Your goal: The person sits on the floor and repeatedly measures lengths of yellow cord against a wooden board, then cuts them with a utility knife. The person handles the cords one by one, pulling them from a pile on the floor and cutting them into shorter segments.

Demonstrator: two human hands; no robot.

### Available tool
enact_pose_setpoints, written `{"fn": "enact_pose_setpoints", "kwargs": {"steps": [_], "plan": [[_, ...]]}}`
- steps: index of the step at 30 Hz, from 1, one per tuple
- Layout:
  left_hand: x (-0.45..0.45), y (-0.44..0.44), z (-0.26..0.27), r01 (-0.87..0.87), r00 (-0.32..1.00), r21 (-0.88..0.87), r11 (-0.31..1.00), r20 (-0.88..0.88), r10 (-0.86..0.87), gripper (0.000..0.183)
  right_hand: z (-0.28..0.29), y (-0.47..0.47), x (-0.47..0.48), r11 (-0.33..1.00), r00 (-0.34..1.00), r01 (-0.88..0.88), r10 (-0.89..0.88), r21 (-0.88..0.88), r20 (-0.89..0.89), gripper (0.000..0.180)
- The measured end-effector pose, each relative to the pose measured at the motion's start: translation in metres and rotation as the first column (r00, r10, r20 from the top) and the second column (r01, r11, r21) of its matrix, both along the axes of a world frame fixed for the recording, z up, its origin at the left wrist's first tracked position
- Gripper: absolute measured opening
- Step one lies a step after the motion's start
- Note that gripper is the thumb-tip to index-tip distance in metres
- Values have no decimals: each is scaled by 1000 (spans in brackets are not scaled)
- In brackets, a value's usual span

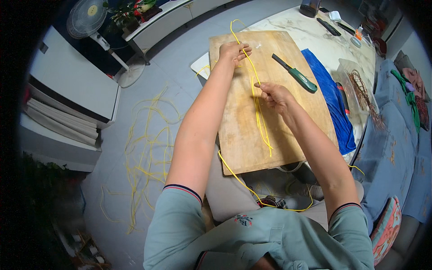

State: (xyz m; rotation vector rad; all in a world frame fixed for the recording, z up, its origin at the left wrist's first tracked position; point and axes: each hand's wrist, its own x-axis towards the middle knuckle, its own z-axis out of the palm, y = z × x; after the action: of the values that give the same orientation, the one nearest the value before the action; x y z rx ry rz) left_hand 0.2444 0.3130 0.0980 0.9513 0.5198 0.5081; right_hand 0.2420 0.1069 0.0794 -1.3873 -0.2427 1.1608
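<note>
A yellow insulated wire [250,63] rises past my left hand and bends over at its upper end, beyond the far edge of a wooden board [236,135]. My right hand [277,96] pinches this wire between thumb and forefinger, above the board's middle. Against the wire rests my left hand [235,53], fingers partly curled; whether it grips cannot be made out. Several yellow wire lengths [259,118] lie on the board below my right hand. A green-handled utility knife [302,80] with a black front part lies to the right.
Loose yellow strands [148,141] spread over the floor at left. Another yellow wire [236,177] crosses my lap. Right of the board are a blue cloth [332,101], a red-and-black tool handle [343,98] and a clear container [354,84] with copper-coloured wire [360,86]. A fan [89,20] stands far left.
</note>
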Motion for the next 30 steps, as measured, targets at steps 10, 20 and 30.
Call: {"fn": "enact_pose_setpoints", "kwargs": {"steps": [10,20,30], "plan": [[36,22,-71,-125,989,-150,981,63,135,19,11,9,-1,999,998,35,-36,23,57,27],[47,99,-92,-146,979,-340,929,87,186,21,45,-189,37,916,378,-33,382,-400,844,35],[-69,-121,-29,343,934,-50,938,128,-335,32,29,-236,2,984,711,151,-44,-91,702,20]]}}
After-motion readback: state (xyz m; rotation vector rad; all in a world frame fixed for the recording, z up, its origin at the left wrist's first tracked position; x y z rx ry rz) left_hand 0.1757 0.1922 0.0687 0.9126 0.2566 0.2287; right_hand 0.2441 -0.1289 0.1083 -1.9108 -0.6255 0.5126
